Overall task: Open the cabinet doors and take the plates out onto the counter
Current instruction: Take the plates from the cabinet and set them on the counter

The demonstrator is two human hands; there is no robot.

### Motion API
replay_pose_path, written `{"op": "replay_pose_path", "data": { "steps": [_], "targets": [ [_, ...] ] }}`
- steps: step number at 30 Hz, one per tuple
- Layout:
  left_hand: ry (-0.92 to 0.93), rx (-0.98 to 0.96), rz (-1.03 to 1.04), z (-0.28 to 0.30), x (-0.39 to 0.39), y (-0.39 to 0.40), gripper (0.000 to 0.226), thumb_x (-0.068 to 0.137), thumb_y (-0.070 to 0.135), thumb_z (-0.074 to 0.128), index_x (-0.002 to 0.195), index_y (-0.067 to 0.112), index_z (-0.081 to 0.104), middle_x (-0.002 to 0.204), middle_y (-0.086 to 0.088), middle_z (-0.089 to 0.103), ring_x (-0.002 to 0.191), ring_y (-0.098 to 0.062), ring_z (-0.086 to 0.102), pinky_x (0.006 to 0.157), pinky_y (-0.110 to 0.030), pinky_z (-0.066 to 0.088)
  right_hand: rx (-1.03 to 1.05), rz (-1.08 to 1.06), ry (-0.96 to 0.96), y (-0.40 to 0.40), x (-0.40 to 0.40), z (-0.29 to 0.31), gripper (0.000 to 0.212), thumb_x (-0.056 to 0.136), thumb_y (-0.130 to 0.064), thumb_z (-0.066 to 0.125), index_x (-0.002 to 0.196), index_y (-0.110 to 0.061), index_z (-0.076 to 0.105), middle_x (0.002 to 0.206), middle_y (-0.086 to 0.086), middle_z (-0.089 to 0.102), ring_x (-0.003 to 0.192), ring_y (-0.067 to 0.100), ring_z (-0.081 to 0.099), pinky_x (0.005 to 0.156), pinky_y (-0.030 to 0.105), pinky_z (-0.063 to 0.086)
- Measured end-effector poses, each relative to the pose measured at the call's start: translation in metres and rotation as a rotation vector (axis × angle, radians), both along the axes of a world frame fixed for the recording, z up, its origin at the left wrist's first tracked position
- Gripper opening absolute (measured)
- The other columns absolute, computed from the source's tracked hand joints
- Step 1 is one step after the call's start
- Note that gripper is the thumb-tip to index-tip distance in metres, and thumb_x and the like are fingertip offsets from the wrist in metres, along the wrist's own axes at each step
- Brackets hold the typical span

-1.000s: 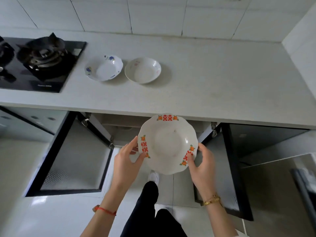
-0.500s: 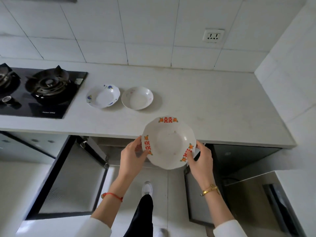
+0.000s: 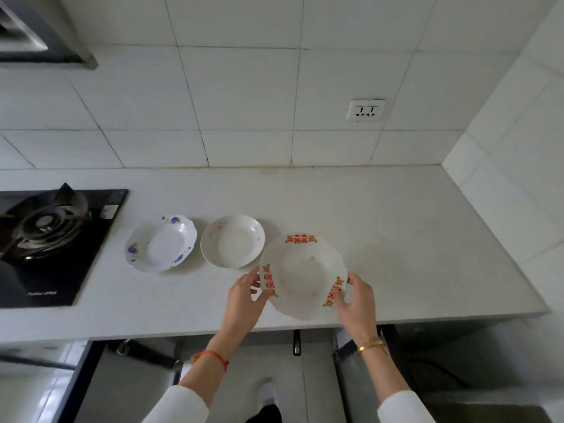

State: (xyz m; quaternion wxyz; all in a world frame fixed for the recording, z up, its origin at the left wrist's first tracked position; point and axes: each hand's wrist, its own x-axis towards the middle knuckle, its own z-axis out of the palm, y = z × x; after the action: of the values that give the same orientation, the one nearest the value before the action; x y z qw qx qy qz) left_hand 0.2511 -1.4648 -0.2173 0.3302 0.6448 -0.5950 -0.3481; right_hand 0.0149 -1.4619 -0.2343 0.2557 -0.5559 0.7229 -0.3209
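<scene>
counter (image 3: 412, 254) bare at right, two plates (image 3: 233, 241) left

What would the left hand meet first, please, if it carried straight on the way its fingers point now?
The left hand points up and away over the counter; the plain white plate lies first in that line, though height above it is unclear.

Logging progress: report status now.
Left hand and right hand grip red-patterned plate over counter. Blue-flowered plate, pale plate already down. Nothing blocking.
</scene>
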Motion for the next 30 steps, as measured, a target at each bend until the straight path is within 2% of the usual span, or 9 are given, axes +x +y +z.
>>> {"op": "replay_pose_path", "data": {
  "steps": [3, 5, 9, 13, 16, 21, 26, 30],
  "targets": [
    [0.013, 0.009, -0.031, -0.007, 0.002, -0.031, 0.050, 0.084, 0.015, 0.072, 0.130, 0.023, 0.056, 0.099, 0.012, 0.066, 0.088, -0.003, 0.060, 0.082, -0.027, 0.054, -0.005, 0.000, 0.008, -0.032, 0.001, -0.006, 0.027, 0.086, -0.020, 0.067, 0.111, -0.018, 0.059, 0.108, -0.002, 0.064, 0.109, 0.017, 0.053, 0.090, 0.032, 0.049],
    [0.013, 0.027, -0.041, -0.012, 0.002, -0.048, 0.051, 0.084, 0.016, 0.072, 0.131, 0.024, 0.055, 0.100, 0.011, 0.066, 0.091, -0.004, 0.061, 0.084, -0.029, 0.055, 0.014, 0.007, 0.005, -0.050, 0.000, -0.010, 0.024, 0.086, -0.019, 0.067, 0.108, -0.019, 0.059, 0.106, -0.002, 0.064, 0.108, 0.017, 0.052, 0.089, 0.031, 0.048],
    [0.032, 0.069, -0.028, -0.025, -0.002, -0.076, 0.051, 0.085, 0.015, 0.071, 0.133, 0.021, 0.054, 0.103, 0.009, 0.067, 0.093, -0.009, 0.062, 0.088, -0.032, 0.055, 0.061, 0.024, 0.005, -0.082, -0.004, -0.025, 0.022, 0.084, -0.023, 0.065, 0.105, -0.024, 0.059, 0.101, -0.005, 0.065, 0.105, 0.021, 0.059, 0.086, 0.041, 0.056],
    [0.018, 0.120, 0.000, -0.037, -0.012, -0.100, 0.053, 0.085, 0.013, 0.070, 0.135, 0.019, 0.053, 0.109, 0.000, 0.068, 0.097, -0.015, 0.063, 0.093, -0.038, 0.055, 0.075, 0.015, 0.003, -0.107, -0.005, -0.030, 0.024, 0.084, -0.019, 0.067, 0.107, -0.021, 0.059, 0.102, -0.005, 0.063, 0.108, 0.020, 0.054, 0.089, 0.039, 0.053],
    [0.008, 0.162, 0.041, -0.049, -0.019, -0.113, 0.058, 0.087, 0.013, 0.068, 0.140, 0.018, 0.048, 0.115, -0.005, 0.065, 0.104, -0.020, 0.062, 0.097, -0.042, 0.053, 0.122, 0.035, 0.015, -0.127, -0.013, -0.042, 0.025, 0.081, -0.023, 0.067, 0.106, -0.023, 0.059, 0.100, -0.006, 0.066, 0.105, 0.021, 0.057, 0.086, 0.042, 0.055],
    [-0.010, 0.228, 0.073, -0.055, -0.032, -0.127, 0.060, 0.088, 0.007, 0.065, 0.144, 0.014, 0.042, 0.117, -0.009, 0.061, 0.100, -0.017, 0.057, 0.097, -0.037, 0.052, 0.157, 0.045, 0.058, -0.151, -0.023, -0.058, 0.026, 0.080, -0.026, 0.065, 0.104, -0.021, 0.058, 0.100, -0.004, 0.064, 0.103, 0.020, 0.055, 0.086, 0.040, 0.053],
    [-0.020, 0.297, 0.100, -0.064, -0.037, -0.137, 0.063, 0.088, 0.005, 0.064, 0.145, 0.015, 0.039, 0.116, -0.009, 0.058, 0.105, -0.025, 0.059, 0.096, -0.042, 0.053, 0.171, 0.037, 0.046, -0.162, -0.023, -0.057, 0.031, 0.083, -0.017, 0.067, 0.112, -0.014, 0.057, 0.109, 0.003, 0.062, 0.111, 0.022, 0.047, 0.091, 0.036, 0.046],
    [-0.089, 0.323, 0.107, -0.074, -0.038, -0.141, 0.067, 0.088, 0.009, 0.064, 0.148, 0.018, 0.035, 0.112, -0.004, 0.056, 0.103, -0.023, 0.057, 0.094, -0.041, 0.053, 0.192, 0.054, 0.045, -0.168, -0.025, -0.061, 0.034, 0.083, -0.016, 0.068, 0.114, -0.013, 0.057, 0.110, 0.004, 0.063, 0.111, 0.023, 0.047, 0.091, 0.034, 0.043]
  ]
}}
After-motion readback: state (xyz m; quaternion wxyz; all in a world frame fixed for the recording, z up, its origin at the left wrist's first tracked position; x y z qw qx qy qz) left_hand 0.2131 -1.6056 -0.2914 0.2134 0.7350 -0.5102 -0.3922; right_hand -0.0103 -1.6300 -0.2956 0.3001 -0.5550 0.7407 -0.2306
